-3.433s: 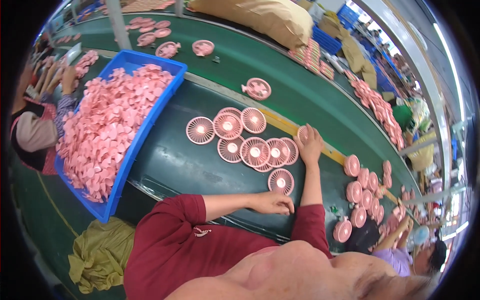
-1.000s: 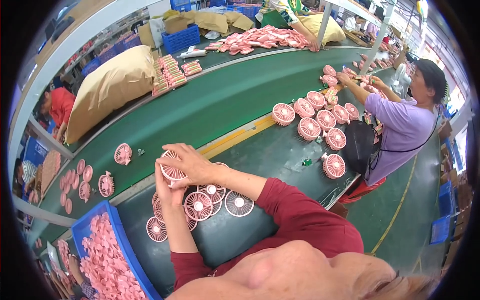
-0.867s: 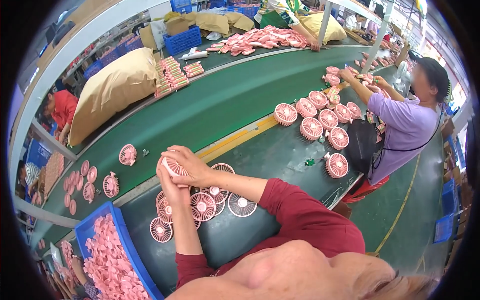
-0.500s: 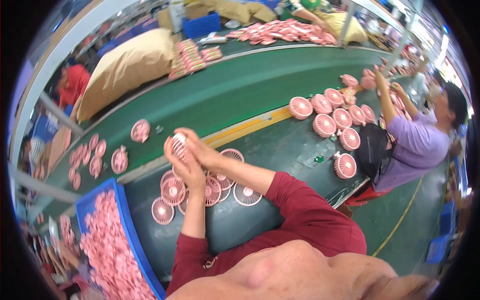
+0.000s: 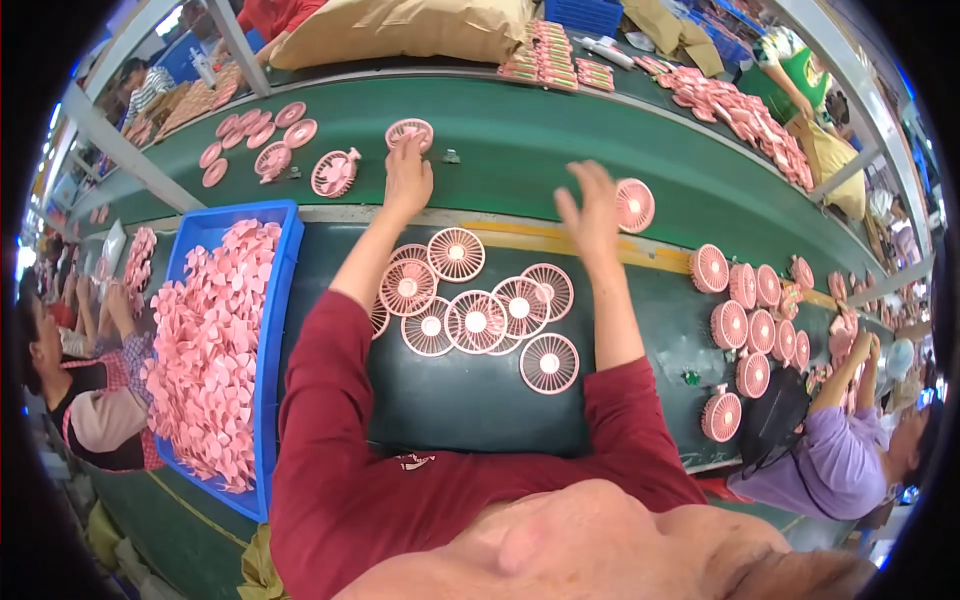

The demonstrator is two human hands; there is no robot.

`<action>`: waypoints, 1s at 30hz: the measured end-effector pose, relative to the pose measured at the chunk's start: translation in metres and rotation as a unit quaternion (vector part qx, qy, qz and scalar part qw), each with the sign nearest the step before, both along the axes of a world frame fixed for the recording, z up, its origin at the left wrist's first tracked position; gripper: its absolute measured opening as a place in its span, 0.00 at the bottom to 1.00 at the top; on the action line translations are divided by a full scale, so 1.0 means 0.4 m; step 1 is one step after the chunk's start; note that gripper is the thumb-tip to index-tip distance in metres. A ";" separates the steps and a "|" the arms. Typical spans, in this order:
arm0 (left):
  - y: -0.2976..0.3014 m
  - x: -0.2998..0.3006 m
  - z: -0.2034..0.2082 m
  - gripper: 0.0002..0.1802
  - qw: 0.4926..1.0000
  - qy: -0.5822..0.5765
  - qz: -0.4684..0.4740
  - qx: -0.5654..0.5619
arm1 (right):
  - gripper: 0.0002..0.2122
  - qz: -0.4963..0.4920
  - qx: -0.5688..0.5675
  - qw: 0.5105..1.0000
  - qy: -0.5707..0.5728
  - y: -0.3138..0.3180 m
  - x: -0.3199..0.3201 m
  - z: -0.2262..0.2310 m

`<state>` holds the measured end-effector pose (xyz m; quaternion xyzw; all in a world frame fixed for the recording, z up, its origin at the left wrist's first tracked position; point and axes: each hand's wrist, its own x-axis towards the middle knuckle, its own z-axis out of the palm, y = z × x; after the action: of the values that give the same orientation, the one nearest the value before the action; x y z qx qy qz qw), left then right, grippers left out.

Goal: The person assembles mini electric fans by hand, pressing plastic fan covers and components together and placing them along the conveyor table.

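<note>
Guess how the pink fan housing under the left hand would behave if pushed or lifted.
The pink fan housing looks like slotted plastic, so it is probably light. Lying flat on the smooth green conveyor belt, it would likely slide rather than roll. Thin-ribbed, it seems stiff but might crack under force.

The wide head view looks from above the near edge of the green workbench [image 5: 440, 395], quite close, facing downward and across its far edge to the conveyor belt [image 5: 510, 150].

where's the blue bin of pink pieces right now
In the head view, the blue bin stands at left, between the maroon left sleeve and a co-worker.
</note>
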<state>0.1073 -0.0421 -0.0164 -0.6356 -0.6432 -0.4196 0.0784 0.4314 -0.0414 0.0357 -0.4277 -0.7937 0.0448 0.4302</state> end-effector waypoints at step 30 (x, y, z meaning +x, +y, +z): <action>-0.205 0.257 0.081 0.18 0.753 -0.629 -0.193 -0.002 | 0.46 0.188 -0.090 0.977 0.045 -0.189 -0.147 0.052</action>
<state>0.2099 -0.1242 0.0159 -0.3394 -0.4117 -0.7296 -0.4277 0.3725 -0.1170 0.0565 -0.3051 -0.8325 0.2158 0.4091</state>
